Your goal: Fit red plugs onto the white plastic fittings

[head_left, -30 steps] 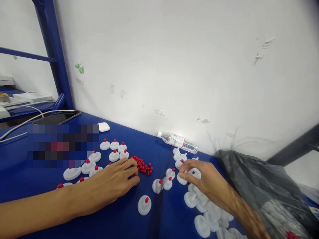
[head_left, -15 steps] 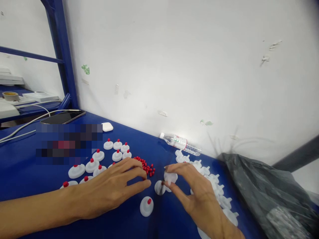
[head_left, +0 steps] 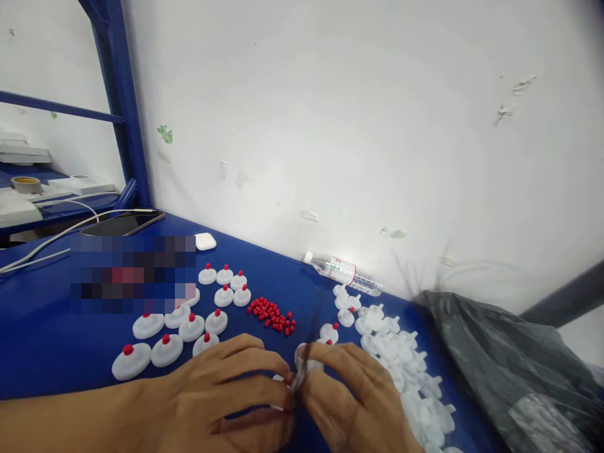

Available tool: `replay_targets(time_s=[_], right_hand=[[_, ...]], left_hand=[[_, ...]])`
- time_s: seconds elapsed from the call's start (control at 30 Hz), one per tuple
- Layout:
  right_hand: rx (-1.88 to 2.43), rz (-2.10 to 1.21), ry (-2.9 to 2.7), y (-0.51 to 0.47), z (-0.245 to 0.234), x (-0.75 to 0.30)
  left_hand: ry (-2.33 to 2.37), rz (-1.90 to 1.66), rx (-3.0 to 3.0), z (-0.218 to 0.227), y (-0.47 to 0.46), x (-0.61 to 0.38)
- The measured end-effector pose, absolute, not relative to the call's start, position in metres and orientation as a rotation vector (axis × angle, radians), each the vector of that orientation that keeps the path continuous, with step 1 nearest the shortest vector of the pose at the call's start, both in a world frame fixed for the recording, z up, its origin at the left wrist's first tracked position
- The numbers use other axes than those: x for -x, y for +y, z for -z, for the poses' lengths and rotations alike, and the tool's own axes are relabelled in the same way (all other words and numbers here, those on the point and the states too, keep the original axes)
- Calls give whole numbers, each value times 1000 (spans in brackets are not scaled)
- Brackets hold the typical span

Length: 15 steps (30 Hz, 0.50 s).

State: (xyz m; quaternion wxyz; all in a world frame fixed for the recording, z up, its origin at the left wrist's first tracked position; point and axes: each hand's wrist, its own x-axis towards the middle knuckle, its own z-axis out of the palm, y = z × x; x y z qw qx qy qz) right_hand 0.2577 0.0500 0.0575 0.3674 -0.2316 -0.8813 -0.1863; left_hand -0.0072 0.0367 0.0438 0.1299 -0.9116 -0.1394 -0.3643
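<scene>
My right hand point(head_left: 353, 393) is closed around a white round plastic cap point(head_left: 304, 357), partly covered by the fingers and blurred. My left hand point(head_left: 240, 393) has its fingers bent, their tips pressed together right against the right fingertips; what they grip is hidden. Just beyond the hands, a pile of small red tips point(head_left: 271, 314) lies on the blue table. White caps with red tips fitted, such as this white cap point(head_left: 191, 328), stand in loose rows on the left. Two more white caps point(head_left: 329, 332) with red tips stand beyond my right hand. Slivers of white show beneath my left fingers.
On the right lies a heap of white caps point(head_left: 410, 371) without red tips, beside a dark plastic bag point(head_left: 509, 352). A clear bottle point(head_left: 342, 270) lies along the wall. A phone point(head_left: 123, 222) with a cable and a white case point(head_left: 206, 241) are at the back left.
My right hand has come down and toward me with the white cap. My left hand has moved slightly right and nearer, so the fingertips of both hands now meet, uncovering the red tips.
</scene>
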Motion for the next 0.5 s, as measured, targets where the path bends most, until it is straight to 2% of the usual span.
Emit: replay_targets(time_s=[0.27, 0.5], right_hand=[[643, 523, -2148, 46, -45, -247], [688, 372, -2311, 44, -34, -253]], left_hand=[[-375, 972, 2694, -48, 41, 17], [-381, 933, 2705, -45, 41, 19]])
